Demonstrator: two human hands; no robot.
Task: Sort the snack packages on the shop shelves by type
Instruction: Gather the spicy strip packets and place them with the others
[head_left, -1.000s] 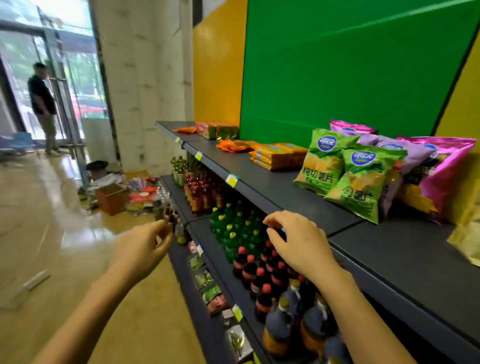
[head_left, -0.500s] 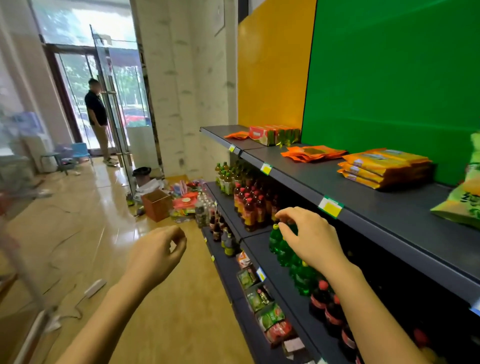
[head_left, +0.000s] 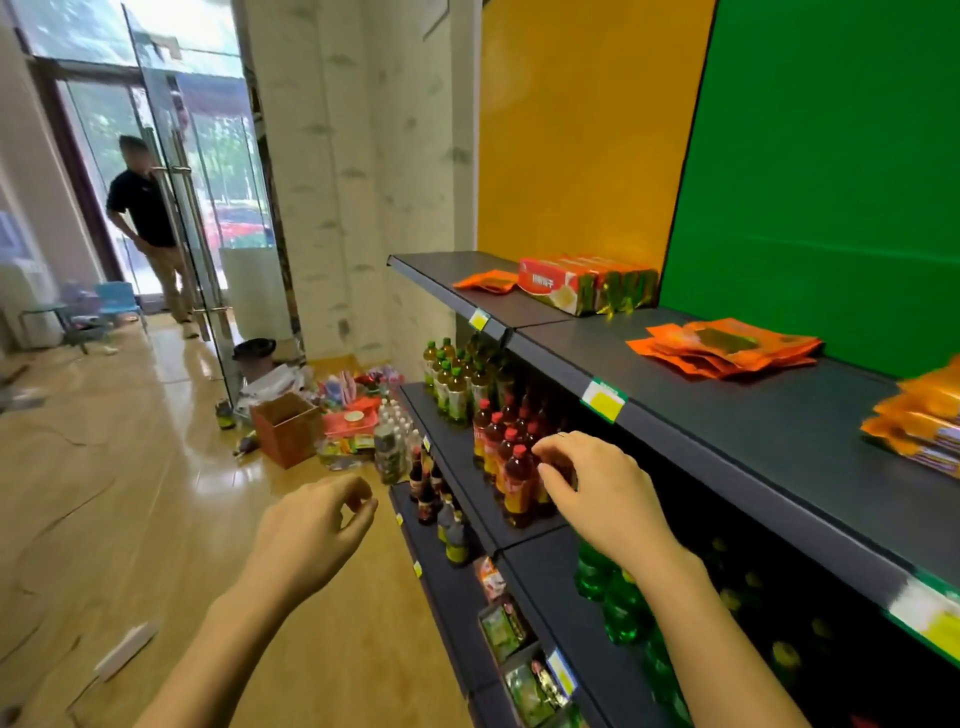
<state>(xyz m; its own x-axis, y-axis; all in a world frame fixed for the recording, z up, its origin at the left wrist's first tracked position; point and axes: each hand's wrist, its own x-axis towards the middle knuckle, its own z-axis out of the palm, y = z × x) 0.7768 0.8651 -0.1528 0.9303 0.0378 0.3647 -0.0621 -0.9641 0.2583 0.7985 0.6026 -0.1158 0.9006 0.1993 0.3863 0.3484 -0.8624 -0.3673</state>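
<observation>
Daylight comes through a glass door (head_left: 218, 156) at the far left, where a person (head_left: 144, 208) in a dark shirt stands. It gleams on the glossy wooden floor (head_left: 104, 493). A pale mottled pillar (head_left: 353, 182) stands beside a yellow wall panel (head_left: 582, 130) and a green wall panel (head_left: 831, 156).

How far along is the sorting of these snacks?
Partly done, it seems. On the top shelf the orange packets lie stacked together, so do the red packs and the yellow packets. A lone orange packet lies apart beside the red packs, so it probably still needs moving. Nothing is in hand: the left hand and right hand are both empty.
</observation>
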